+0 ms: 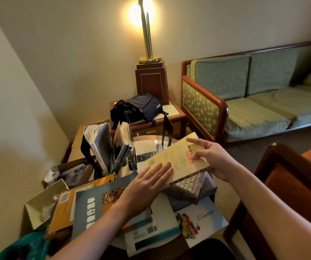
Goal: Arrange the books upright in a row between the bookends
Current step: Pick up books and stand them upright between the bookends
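A yellow paperback (177,156) lies tilted above the pile of books. My right hand (210,159) grips its right edge, fingers on the cover. My left hand (151,182) rests flat on its lower left corner with straight fingers. Under it lie a dark handbook (186,190) and a purple book (210,185). Two books (111,145) stand leaning against the left black bookend (87,152). The right black bookend (167,128) stands apart on the glass table (147,145). A grey-blue book (94,203), an orange book (66,209) and a white book (197,220) lie flat in front.
A side table (177,117) behind holds a black bag (139,107) and a brass lamp (149,53). A green sofa (263,102) stands at the right, an orange armchair (291,194) at the near right. Open cardboard boxes (44,201) sit at the left.
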The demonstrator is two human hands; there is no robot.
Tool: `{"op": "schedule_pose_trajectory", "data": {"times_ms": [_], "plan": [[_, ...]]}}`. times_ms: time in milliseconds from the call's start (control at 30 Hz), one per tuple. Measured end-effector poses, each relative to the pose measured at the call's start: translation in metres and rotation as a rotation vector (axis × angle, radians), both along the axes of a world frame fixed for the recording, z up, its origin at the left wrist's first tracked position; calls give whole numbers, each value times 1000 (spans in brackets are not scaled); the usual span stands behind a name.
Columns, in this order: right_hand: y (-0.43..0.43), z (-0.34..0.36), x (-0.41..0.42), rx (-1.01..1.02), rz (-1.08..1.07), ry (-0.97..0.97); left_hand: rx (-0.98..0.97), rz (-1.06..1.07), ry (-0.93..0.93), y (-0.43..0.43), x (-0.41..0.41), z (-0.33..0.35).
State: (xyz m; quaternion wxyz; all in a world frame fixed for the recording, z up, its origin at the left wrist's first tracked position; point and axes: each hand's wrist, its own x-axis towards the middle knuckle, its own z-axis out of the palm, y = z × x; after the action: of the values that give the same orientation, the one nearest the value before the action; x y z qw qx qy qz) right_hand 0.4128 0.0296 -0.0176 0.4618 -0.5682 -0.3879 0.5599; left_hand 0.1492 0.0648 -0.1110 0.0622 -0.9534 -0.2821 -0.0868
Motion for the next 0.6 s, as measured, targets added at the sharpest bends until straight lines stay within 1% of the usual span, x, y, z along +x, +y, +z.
{"op": "schedule_pose_trajectory", "data": {"times_ms": [100,233,433,600], "plan": [[6,15,-8,112,24,-173,-80,107,19,8,0,2],[20,38,-16,189,130,-408,-165,306,30,23,-5,7],[41,44,-35,156,237,-706,-154,528,31,72,-8,33],[52,42,-46,134,233,-868,-146,535,115,110,-12,41]]}}
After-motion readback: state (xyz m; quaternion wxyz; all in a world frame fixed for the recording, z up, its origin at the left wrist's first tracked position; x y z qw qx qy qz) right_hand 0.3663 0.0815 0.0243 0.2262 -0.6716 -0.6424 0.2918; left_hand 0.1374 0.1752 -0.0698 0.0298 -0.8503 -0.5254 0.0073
